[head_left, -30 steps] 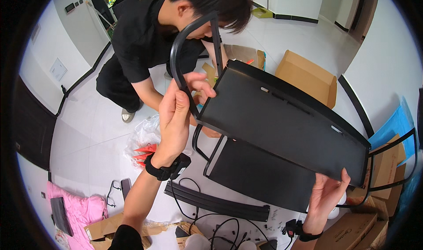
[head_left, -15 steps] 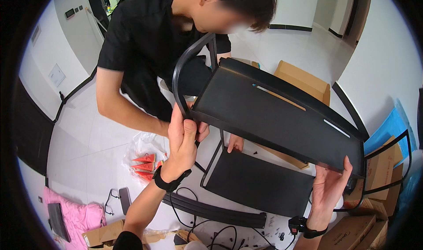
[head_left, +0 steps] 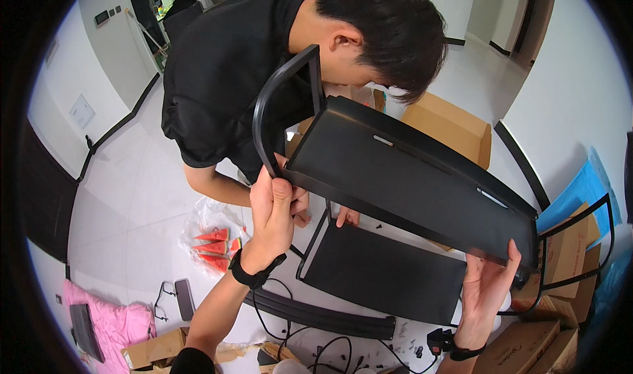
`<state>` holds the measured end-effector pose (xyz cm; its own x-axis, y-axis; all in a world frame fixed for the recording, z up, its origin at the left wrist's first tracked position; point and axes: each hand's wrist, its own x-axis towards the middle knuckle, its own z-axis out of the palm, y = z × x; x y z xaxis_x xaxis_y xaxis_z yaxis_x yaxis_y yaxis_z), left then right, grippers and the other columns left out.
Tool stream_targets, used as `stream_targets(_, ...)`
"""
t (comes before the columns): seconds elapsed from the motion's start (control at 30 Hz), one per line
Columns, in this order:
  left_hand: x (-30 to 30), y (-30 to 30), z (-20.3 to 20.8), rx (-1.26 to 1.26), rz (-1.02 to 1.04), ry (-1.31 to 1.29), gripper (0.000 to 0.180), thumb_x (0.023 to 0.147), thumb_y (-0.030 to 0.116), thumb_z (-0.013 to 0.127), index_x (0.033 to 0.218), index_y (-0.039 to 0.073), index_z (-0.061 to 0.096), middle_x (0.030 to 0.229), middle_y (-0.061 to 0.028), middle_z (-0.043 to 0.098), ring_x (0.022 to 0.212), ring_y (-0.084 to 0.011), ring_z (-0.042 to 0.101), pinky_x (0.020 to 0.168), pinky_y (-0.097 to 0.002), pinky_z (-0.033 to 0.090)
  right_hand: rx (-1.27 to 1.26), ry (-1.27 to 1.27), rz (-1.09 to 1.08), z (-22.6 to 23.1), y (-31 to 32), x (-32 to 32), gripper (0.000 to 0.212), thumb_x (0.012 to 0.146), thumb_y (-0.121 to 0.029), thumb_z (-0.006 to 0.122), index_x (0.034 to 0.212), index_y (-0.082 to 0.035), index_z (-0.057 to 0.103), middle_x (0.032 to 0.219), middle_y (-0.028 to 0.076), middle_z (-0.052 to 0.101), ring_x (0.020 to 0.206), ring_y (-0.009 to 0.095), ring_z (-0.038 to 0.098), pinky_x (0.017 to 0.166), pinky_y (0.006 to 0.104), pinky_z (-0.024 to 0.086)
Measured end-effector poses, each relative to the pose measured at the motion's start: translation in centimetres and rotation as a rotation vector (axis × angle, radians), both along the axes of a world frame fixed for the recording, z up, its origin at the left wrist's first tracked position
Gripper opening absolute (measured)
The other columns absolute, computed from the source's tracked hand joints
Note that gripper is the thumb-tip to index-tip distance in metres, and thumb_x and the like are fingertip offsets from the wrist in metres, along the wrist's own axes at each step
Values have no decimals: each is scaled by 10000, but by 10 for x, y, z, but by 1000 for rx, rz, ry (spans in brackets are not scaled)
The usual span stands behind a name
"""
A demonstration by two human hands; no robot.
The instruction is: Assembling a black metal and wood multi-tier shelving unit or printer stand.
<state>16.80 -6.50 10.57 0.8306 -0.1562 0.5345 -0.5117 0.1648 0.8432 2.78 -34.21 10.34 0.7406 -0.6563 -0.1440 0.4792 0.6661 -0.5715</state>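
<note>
A black metal shelf tray (head_left: 402, 176) with raised edges and slots is tilted before me. At its left end, my left hand (head_left: 269, 209) is closed around the curved black side frame (head_left: 262, 120) where it meets the tray's corner. My right hand (head_left: 489, 278) grips the near edge toward the right end, thumb on top and fingers underneath. Below hangs a second black shelf panel (head_left: 389, 265). Another person's hand (head_left: 347, 216) touches that lower panel's far left edge. A second black side frame (head_left: 610, 242) stands at the right end.
A crouching person (head_left: 237, 77) in black leans over the far side. Watermelon slices (head_left: 214, 249) lie on a plastic bag at left. Black bars (head_left: 323, 315), cables and scattered screws (head_left: 409, 347) lie on the floor near me. Cardboard boxes (head_left: 527, 347) crowd the right; an open carton (head_left: 448, 123) lies behind.
The other person has bent lower and shifted right, head now down over the tray's far edge. The tray has shifted slightly, its right end a little left and lower. My hands keep their grip.
</note>
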Motion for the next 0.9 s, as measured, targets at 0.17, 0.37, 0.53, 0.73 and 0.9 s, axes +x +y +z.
stream_targets(0.17, 2, 1, -5, 54, 26, -32, 581, 990, 580, 336, 1202, 45, 414, 684, 34, 374, 532, -46, 279, 495, -216, 190, 3, -2, 10, 4, 1, -1, 472, 927, -293, 599, 1240, 45, 498, 1210, 222, 592, 988, 356, 674, 791, 445, 630)
stream_targets(0.37, 3, -4, -3, 35, 88, -86, 599, 1007, 572, 331, 1091, -14, 417, 615, 35, 347, 507, -41, 295, 484, -209, 208, -43, -27, 69, 5, -8, -7, 475, 922, -291, 605, 1232, 53, 503, 1205, 235, 591, 990, 358, 675, 770, 434, 637)
stream_targets(0.53, 5, 9, -14, 86, 37, -55, 684, 1007, 589, 316, 1401, 31, 348, 871, -28, 572, 595, -72, 501, 515, -165, 335, -49, 8, 51, 12, -4, -6, 467, 920, -292, 609, 1212, 59, 513, 1170, 237, 605, 944, 351, 690, 749, 417, 643)
stream_targets(0.73, 0, 8, -13, 63, 40, -51, 595, 1018, 561, 325, 1294, 42, 414, 728, 23, 441, 531, -52, 337, 479, -204, 209, -100, 1, 71, 12, -12, 0, 461, 920, -291, 610, 1204, 58, 510, 1147, 224, 614, 907, 339, 698, 733, 403, 647)
stream_targets(0.9, -12, 11, -9, 29, 57, -19, 483, 1031, 515, 333, 1167, 62, 430, 726, 27, 395, 536, -60, 307, 488, -213, 196, -137, -26, 142, 7, -19, 3, 454, 921, -277, 612, 1203, 64, 512, 1166, 207, 616, 897, 321, 702, 714, 402, 649)
